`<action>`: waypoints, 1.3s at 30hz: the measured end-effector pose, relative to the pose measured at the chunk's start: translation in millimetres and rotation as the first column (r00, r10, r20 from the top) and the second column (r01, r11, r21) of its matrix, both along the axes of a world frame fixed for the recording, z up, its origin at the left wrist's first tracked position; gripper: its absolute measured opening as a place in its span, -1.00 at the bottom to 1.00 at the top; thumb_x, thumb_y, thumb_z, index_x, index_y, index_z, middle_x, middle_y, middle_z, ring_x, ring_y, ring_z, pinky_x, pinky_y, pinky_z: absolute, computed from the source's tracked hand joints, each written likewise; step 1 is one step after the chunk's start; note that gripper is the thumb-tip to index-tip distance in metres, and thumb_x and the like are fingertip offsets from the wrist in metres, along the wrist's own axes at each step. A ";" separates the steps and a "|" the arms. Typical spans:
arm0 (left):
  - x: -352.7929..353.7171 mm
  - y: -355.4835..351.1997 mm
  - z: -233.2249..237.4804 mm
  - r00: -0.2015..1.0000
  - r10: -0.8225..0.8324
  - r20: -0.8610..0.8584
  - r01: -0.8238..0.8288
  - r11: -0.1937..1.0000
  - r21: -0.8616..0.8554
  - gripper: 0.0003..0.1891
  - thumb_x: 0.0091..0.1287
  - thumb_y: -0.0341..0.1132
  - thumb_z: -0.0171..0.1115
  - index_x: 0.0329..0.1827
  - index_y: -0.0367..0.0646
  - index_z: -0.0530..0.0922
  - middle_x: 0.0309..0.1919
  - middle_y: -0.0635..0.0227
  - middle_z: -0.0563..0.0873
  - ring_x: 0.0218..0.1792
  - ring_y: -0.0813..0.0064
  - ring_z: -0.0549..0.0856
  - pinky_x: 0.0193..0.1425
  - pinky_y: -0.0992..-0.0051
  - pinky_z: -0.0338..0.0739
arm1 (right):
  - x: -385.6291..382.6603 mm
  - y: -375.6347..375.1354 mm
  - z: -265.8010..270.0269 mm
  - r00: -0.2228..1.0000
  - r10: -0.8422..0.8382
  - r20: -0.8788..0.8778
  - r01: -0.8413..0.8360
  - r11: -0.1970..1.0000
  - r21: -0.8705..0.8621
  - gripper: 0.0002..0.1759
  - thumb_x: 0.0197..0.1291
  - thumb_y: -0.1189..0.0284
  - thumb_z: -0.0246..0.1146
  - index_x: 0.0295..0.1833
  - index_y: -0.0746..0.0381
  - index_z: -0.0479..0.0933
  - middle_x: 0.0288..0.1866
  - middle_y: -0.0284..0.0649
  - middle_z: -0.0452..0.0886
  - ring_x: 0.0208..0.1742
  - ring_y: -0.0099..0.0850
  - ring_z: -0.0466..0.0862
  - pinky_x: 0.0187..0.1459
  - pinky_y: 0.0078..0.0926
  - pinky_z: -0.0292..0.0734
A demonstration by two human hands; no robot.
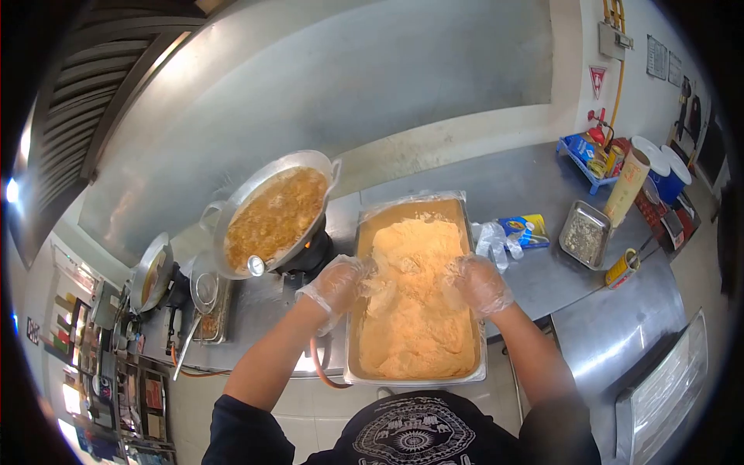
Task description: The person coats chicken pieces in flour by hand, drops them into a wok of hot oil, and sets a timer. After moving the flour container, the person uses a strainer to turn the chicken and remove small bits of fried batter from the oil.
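Note:
A deep metal tray (351, 341) lined with clear plastic holds a heap of pale orange breading flour (418, 333). My left hand (341, 284), in a clear plastic glove, reaches over the left side of the tray, its outstretched fingers coated with flour. Opposite it, my right hand (479, 285), gloved the same way, has its fingers apart and dipped into the heap at the right side. Floury lumps (403, 271) lie between the two hands; what is inside them is hidden by the coating.
Left of the tray, a large wok (221, 240) of bubbling oil (279, 217) sits on a burner, a thermometer (256, 265) at its rim. A strainer (204, 291) lies farther left. Plastic gloves (493, 244), a blue-yellow box (527, 231), a small metal pan (585, 234) and a can (621, 269) stand right.

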State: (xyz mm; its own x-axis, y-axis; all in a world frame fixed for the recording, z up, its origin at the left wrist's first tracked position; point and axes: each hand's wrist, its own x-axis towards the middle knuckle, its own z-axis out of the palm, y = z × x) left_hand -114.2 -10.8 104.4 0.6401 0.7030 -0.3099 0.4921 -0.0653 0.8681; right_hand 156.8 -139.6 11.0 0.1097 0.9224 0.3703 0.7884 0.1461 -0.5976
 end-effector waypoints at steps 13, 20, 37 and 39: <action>-34.3 6.8 50.8 0.995 -0.073 0.064 0.035 0.884 0.467 -0.76 0.33 -0.30 0.25 -0.04 -0.24 0.64 -0.33 0.15 0.73 -0.26 0.24 0.71 -0.14 0.36 0.58 | 0.9 -6.4 -7.2 0.996 -0.070 0.048 0.070 0.998 0.008 -0.86 -0.01 0.50 0.26 -0.32 0.34 0.60 -0.37 0.11 0.63 -0.26 0.09 0.65 -0.22 -0.03 0.55; -17.9 -7.7 7.8 0.984 0.134 0.116 -0.134 0.991 -0.003 -0.52 0.46 0.02 0.14 -0.19 -0.33 0.68 -0.37 0.28 0.67 -0.28 0.50 0.57 -0.13 0.38 0.46 | 18.3 21.9 -127.3 0.991 -0.090 0.096 0.090 0.996 0.010 -0.83 0.06 0.42 0.29 -0.26 0.28 0.64 -0.32 0.01 0.68 -0.24 0.06 0.67 -0.21 -0.06 0.57; -202.4 128.2 151.9 0.954 0.205 -0.220 0.136 0.359 0.923 -0.69 0.18 -0.41 0.36 0.00 -0.21 0.59 -0.21 0.01 0.74 -0.08 -0.01 0.72 0.00 0.20 0.60 | -14.0 5.9 -13.5 0.974 -0.184 0.131 0.192 0.980 -0.046 -0.81 -0.02 0.47 0.36 -0.26 0.31 0.64 -0.25 0.03 0.69 -0.16 0.03 0.67 -0.13 -0.10 0.57; -234.2 157.8 162.2 0.929 0.250 -0.272 0.175 0.350 0.920 -0.69 0.18 -0.43 0.35 0.00 -0.20 0.59 -0.19 0.01 0.74 -0.07 0.00 0.72 0.02 0.20 0.60 | -14.3 3.3 -34.5 0.905 -0.385 0.183 0.389 0.921 0.015 -0.77 -0.05 0.49 0.37 -0.22 0.33 0.63 -0.21 0.07 0.67 -0.11 0.06 0.66 -0.09 -0.06 0.56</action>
